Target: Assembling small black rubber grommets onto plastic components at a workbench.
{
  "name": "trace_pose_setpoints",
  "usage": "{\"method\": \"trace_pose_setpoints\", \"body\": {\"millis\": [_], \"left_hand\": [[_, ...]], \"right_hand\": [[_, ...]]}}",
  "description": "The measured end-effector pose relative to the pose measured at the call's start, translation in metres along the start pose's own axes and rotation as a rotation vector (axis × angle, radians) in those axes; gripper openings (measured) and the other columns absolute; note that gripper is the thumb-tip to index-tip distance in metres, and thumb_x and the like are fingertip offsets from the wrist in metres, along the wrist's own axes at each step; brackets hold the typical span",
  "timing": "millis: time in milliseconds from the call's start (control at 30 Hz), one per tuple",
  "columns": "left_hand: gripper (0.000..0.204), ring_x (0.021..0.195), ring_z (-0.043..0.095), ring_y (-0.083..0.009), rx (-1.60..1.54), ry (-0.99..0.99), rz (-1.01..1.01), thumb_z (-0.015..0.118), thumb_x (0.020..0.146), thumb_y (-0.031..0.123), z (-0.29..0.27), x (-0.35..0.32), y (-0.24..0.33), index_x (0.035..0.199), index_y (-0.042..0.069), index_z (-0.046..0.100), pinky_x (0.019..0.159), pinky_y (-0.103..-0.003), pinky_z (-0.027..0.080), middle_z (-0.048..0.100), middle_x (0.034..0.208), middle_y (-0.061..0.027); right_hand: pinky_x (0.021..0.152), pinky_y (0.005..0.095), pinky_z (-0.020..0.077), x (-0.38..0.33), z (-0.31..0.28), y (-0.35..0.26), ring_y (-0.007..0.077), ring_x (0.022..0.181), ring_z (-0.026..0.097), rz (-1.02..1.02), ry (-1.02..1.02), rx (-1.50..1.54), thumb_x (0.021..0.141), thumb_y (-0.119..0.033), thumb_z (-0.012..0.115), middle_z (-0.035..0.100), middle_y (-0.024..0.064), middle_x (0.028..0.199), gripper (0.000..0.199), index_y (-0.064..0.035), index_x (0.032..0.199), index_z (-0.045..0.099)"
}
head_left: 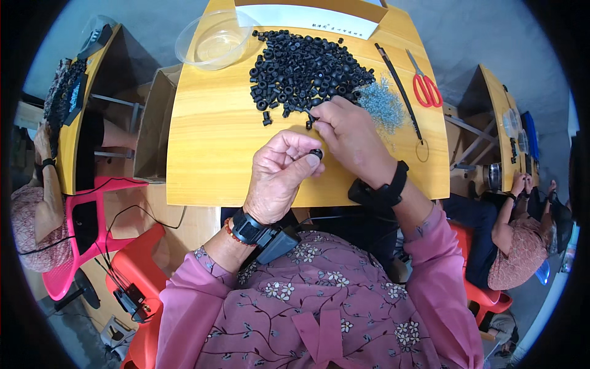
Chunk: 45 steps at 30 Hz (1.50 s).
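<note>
A small black cylindrical piece (316,153) is pinched between the thumb and forefinger of my left hand (279,169), just above the table's near side. My right hand (351,136) reaches to the near edge of a heap of small black pieces (298,71). Its thumb and forefinger close on another little black piece (311,119), partly hidden by the fingers. Many parts in the heap are short tubes with a hole; some look rounded. Against the heap's right side lies a pile of fine pale-blue bits (382,106), too small to make out singly.
On the yellow wooden table (209,160) stand a clear round plastic bowl (216,42) and a white box (307,18). To the right lie a thin black rod (399,86) and red-handled scissors (426,89). A cardboard box (155,129) is beside the table. People sit at both sides.
</note>
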<state>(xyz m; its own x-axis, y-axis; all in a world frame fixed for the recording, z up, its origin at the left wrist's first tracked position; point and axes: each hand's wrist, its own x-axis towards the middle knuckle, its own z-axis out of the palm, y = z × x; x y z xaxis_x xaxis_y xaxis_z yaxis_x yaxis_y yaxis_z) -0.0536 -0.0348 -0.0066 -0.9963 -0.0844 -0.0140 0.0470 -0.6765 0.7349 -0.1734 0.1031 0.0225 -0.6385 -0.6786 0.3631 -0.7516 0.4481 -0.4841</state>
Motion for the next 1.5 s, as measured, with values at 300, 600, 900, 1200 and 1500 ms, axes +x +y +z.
{"method": "trace_pose_setpoints", "body": {"millis": [300, 600, 900, 1200, 1500], "left_hand": [[0.017, 0.085, 0.065, -0.0104, 0.012, 0.011, 0.000, 0.064, 0.093, -0.002, 0.001, -0.002, 0.000, 0.110, 0.003, 0.061, 0.079, -0.025, 0.055, 0.067, 0.099, -0.0037], [0.018, 0.086, 0.066, -0.0128, 0.046, -0.018, 0.029, 0.064, 0.093, -0.002, -0.001, -0.001, -0.003, 0.110, 0.002, 0.061, 0.081, -0.027, 0.055, 0.068, 0.100, -0.0073], [0.019, 0.085, 0.066, -0.0118, 0.084, -0.003, 0.024, 0.065, 0.093, -0.002, 0.003, -0.001, -0.002, 0.111, 0.001, 0.060, 0.079, -0.025, 0.056, 0.068, 0.097, -0.0060], [0.018, 0.085, 0.067, -0.0119, 0.059, -0.004, 0.039, 0.064, 0.092, -0.004, 0.002, -0.001, -0.003, 0.109, 0.000, 0.060, 0.079, -0.026, 0.055, 0.068, 0.097, -0.0069], [0.017, 0.084, 0.067, -0.0126, 0.044, 0.001, 0.028, 0.063, 0.093, -0.004, 0.004, 0.000, 0.000, 0.109, -0.001, 0.060, 0.079, -0.026, 0.055, 0.068, 0.097, -0.0080]], "right_hand": [[0.061, 0.0348, 0.0503, -0.024, -0.016, -0.017, 0.0226, 0.072, 0.064, 0.362, 0.009, 0.370, 0.089, -0.004, 0.062, 0.062, 0.0117, 0.081, 0.008, 0.0007, 0.095, 0.059], [0.061, 0.0220, 0.0519, -0.049, -0.041, -0.029, 0.0088, 0.071, 0.064, 0.572, -0.005, 1.098, 0.094, -0.004, 0.064, 0.065, 0.0036, 0.087, 0.018, 0.0006, 0.111, 0.064], [0.067, 0.0256, 0.0555, -0.049, -0.032, -0.019, 0.0137, 0.081, 0.069, 0.528, -0.092, 1.334, 0.097, -0.007, 0.061, 0.069, 0.0087, 0.095, 0.017, 0.0016, 0.112, 0.062], [0.070, 0.0232, 0.0517, -0.050, -0.024, -0.014, 0.0121, 0.083, 0.066, 0.505, -0.059, 1.442, 0.099, -0.011, 0.059, 0.068, 0.0049, 0.093, 0.023, -0.0013, 0.120, 0.061], [0.064, 0.0224, 0.0510, -0.049, -0.021, -0.012, 0.0099, 0.078, 0.065, 0.549, -0.040, 1.400, 0.098, -0.011, 0.060, 0.069, 0.0044, 0.092, 0.021, -0.0015, 0.116, 0.064]]}}
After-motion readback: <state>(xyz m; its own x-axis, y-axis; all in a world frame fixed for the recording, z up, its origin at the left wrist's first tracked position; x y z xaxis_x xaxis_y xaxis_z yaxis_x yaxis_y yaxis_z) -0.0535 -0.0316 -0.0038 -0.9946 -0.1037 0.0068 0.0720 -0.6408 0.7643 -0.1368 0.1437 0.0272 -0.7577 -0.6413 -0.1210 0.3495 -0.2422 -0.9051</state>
